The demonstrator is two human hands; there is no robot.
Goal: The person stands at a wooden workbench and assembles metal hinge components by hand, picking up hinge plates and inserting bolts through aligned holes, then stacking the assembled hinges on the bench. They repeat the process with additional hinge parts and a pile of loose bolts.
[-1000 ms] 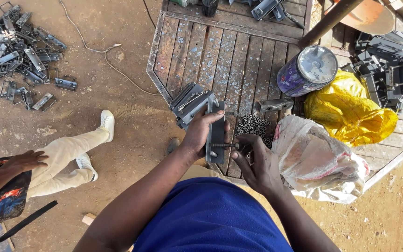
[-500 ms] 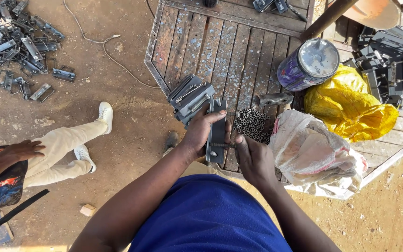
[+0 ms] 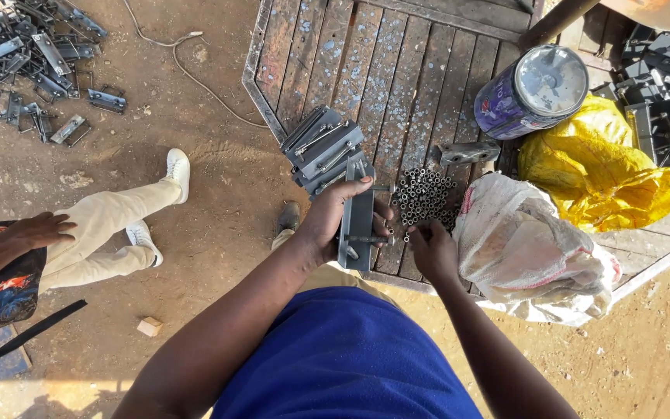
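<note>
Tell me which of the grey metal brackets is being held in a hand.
The upright grey bracket gripped by the left hand at the table edge; the stacked brackets behind it lie untouched.

Sunlit dirt ground point(image 3: 195, 155), weathered wooden platform point(image 3: 420, 70)

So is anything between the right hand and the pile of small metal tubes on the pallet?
Nothing visible. The right hand sits at the near edge of the small metal tubes, fingers among them. The grey metal bracket in the left hand stands beside the pile, not across it.
</note>
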